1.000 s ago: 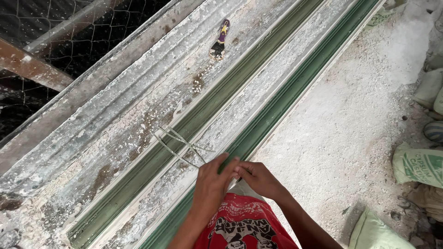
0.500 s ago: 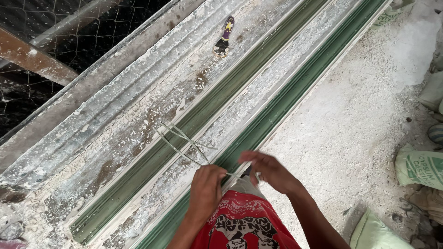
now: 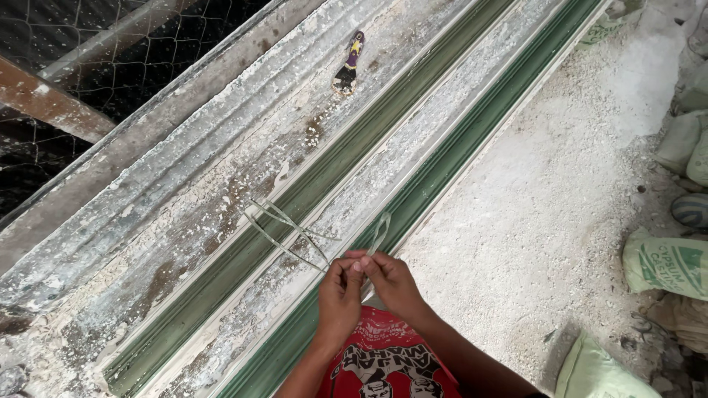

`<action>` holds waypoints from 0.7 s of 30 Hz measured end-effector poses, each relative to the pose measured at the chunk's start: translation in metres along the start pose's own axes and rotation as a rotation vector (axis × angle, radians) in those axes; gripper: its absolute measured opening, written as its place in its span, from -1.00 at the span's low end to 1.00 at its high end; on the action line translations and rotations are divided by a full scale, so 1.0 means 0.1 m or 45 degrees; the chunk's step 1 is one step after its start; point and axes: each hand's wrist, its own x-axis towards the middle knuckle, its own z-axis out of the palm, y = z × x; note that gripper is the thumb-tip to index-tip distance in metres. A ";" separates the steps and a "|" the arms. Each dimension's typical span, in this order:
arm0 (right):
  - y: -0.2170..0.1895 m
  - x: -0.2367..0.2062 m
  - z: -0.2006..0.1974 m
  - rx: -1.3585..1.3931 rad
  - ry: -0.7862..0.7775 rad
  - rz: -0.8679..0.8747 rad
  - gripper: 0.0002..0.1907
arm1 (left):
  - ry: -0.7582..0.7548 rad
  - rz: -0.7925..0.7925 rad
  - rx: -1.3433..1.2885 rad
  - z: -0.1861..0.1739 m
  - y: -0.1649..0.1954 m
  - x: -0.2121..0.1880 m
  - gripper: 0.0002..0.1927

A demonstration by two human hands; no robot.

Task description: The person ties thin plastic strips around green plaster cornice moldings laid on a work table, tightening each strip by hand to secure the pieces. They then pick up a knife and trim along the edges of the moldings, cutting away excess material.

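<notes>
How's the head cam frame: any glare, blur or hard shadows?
Head view: flat, even daylight, no hard shadows. No glare, though the pale dusty floor reads bright. The green mould is sharp. Both hands, left and right, look slightly soft, and so does the thin strip they pinch.

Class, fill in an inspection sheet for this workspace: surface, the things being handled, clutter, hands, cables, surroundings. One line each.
Surface: long green moulds run diagonally on a bench crusted with white plaster.
Things in hand: pale thin strips, crossed over the mould; one looped strip rises from the fingertips.
Clutter: a small purple-handled tool lies further up the bench.
Hands: left hand and right hand are close together, fingertips pinching the strip ends.
Cables: nothing seen.
Surroundings: wire mesh and a wooden beam on the left; white dusty floor and sacks on the right.
</notes>
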 end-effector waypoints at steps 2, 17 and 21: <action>-0.03 0.04 -0.06 -0.033 -0.001 -0.057 -0.56 | -0.031 0.038 0.072 -0.04 0.05 0.02 -0.79; -0.09 0.06 -0.22 -0.110 0.032 -0.056 -0.65 | -0.043 1.033 1.096 -0.08 0.61 -0.13 -0.87; -0.14 0.11 -0.34 -0.186 -0.221 0.101 -0.68 | -0.143 1.402 1.293 -0.27 0.72 -0.13 -0.81</action>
